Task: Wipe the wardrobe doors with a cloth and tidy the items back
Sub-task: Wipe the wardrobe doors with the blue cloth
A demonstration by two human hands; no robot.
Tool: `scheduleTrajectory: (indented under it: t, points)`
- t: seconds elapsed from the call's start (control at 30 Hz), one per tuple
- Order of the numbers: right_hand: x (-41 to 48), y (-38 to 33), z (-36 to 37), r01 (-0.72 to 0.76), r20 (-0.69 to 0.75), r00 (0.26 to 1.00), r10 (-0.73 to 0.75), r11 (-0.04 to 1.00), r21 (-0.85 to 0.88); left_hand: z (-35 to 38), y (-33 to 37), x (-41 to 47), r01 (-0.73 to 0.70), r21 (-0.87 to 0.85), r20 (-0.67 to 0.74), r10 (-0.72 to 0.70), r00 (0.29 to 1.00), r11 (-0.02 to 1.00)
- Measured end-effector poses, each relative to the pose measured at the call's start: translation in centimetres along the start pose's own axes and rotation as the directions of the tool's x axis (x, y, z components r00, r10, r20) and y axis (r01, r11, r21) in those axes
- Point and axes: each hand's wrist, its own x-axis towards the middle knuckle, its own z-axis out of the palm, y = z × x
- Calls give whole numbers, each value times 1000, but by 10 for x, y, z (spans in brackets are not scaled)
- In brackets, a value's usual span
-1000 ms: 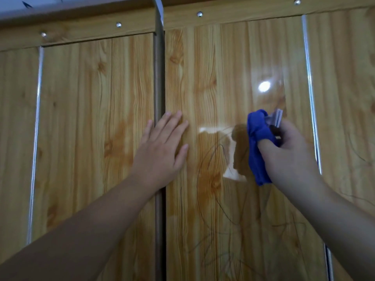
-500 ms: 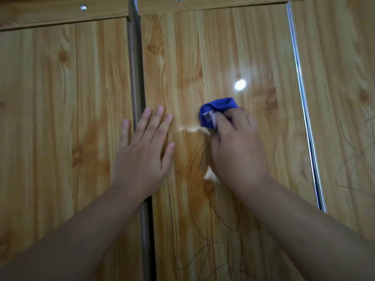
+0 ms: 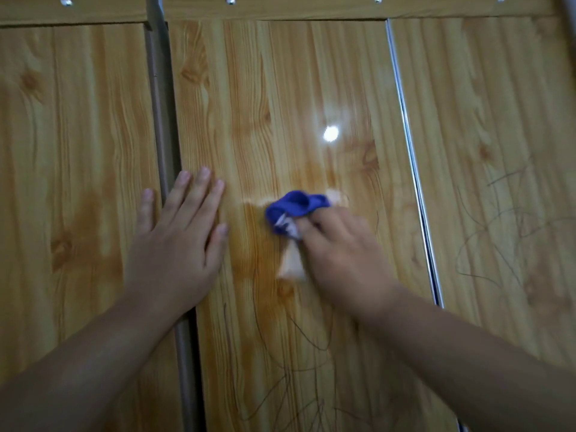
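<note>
Centre of the frame: blue cloth [image 3: 296, 205], bunched up and pressed against the middle wardrobe door [image 3: 265, 88], well below a bright spot of glare [image 3: 331, 133] and touching a pale patch [image 3: 291, 263] on the wood. Clamped on the cloth from the lower right: right hand [image 3: 339, 254], fingers curled tight around it, back of the hand toward the camera, outline somewhat blurred, a scrap of white visible between cloth and fingertips. Centre left: left hand [image 3: 174, 244], flat against the wood, holding nothing, fingers straight and slightly apart, thumb out to the right; little finger on the left door [image 3: 78, 182], palm across the dark strip [image 3: 159, 120] between the two doors, the other fingertips on the middle door. Hands near each other, not touching, a stretch of bare wood between thumb and cloth. Both forearms bare, in from the lower corners of the frame. Right of the right hand: thin metal strip [image 3: 411, 151] from top to bottom, and beyond it a further panel [image 3: 483, 104] with thin dark scribbles [image 3: 498, 229] at right centre; more of the same scribbles at lower centre, under the right wrist. Along the top edge: wooden rail [image 3: 311, 9] with a row of small shiny screws [image 3: 230, 0]. All wood glossy, with a yellow-brown grain pattern
</note>
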Motion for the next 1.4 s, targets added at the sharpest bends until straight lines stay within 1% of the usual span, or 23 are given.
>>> scheduleTrajectory:
  t: [0.03, 0.1, 0.17, 0.3, 0.37, 0.43, 0.53, 0.6, 0.67, 0.73, 0.8, 0.87, 0.93, 0.97, 1.0, 1.03, 1.1, 1.13, 1.17, 1.2, 1.23, 1.3, 1.4]
  points:
    - [3, 19, -5, -61, -21, 998, 60, 997, -44, 0, 0, 0, -2, -5, 1, 2, 1000, 1000]
    - [10, 52, -16, -185, -42, 982, 182, 980, -79, 1, 0, -1, -4, -11, -2, 3, 1000, 1000]
    - [15, 67, -23, -280, -1, 960, 281, 955, -95, 1, 1, -1, -2, -12, -6, 2, 1000, 1000]
    - [28, 50, -28, -406, -47, 913, 404, 914, -21, 1, 1, -2, -5, -13, -19, 5, 1000, 1000]
    - [32, 26, -29, -421, -16, 907, 421, 907, -3, 0, 2, -2, -7, -21, -21, 6, 1000, 1000]
    - [30, -4, -27, -387, 47, 922, 384, 919, 78, -1, 2, -2, -9, -29, -20, 9, 1000, 1000]
    - [16, -51, -19, -280, 120, 958, 259, 936, 215, -2, 0, -1, -14, -58, -15, 13, 1000, 998]
    - [-2, -79, -10, -194, 140, 978, 157, 928, 318, -1, -1, -2, -17, -64, -14, 16, 1000, 998]
    - [-23, -105, 0, -88, 128, 991, 40, 916, 391, -1, 0, -2, -15, -56, -11, 15, 1000, 998]
    - [-45, -124, 11, 14, 129, 989, -72, 914, 405, -2, 1, -2, -12, -55, -14, 12, 1000, 998]
    - [-56, -128, 16, 102, 103, 983, -154, 913, 396, -3, 2, -2, -10, -54, -18, 9, 1000, 998]
    - [-56, -115, 15, 165, 68, 976, -205, 912, 375, -3, 3, -3, -7, -46, -18, 6, 1000, 999]
    - [-48, -93, 11, 178, 94, 970, -224, 920, 349, -3, 2, -3, -6, -37, -13, 6, 1000, 999]
    - [-44, -80, 9, 137, 129, 974, -189, 934, 329, -3, 2, -3, -7, -34, -12, 6, 1000, 999]
    - [-40, -64, 6, 54, 181, 976, -121, 940, 337, -3, 2, -3, -8, -30, -11, 8, 1000, 1000]
    - [-37, -46, 6, 27, 183, 979, -90, 946, 322, -3, 2, -3, -13, -26, -11, 12, 1000, 1000]
    - [-32, -7, -1, -18, 187, 982, -16, 984, 179, -3, 2, -4, -22, -22, -12, 22, 1000, 1000]
    - [-28, 12, -8, -82, 157, 986, 56, 983, 162, -3, 2, -4, -25, -24, -13, 24, 1000, 999]
    - [-26, 32, -15, -136, 60, 990, 128, 982, 133, -3, 2, -4, -27, -27, -13, 26, 1000, 999]
    - [-25, 48, -22, -204, -20, 978, 208, 971, 121, -3, 2, -5, -28, -30, -15, 28, 1000, 999]
    - [-24, 61, -26, -270, -63, 959, 275, 959, 86, -3, 2, -5, -30, -29, -19, 29, 999, 999]
    - [-27, 78, -28, -394, -65, 915, 399, 916, 75, -2, 2, -4, -33, -24, -32, 32, 999, 999]
    - [-31, 68, -26, -475, -88, 870, 484, 873, 107, 0, 3, -4, -25, -12, -45, 25, 999, 1000]
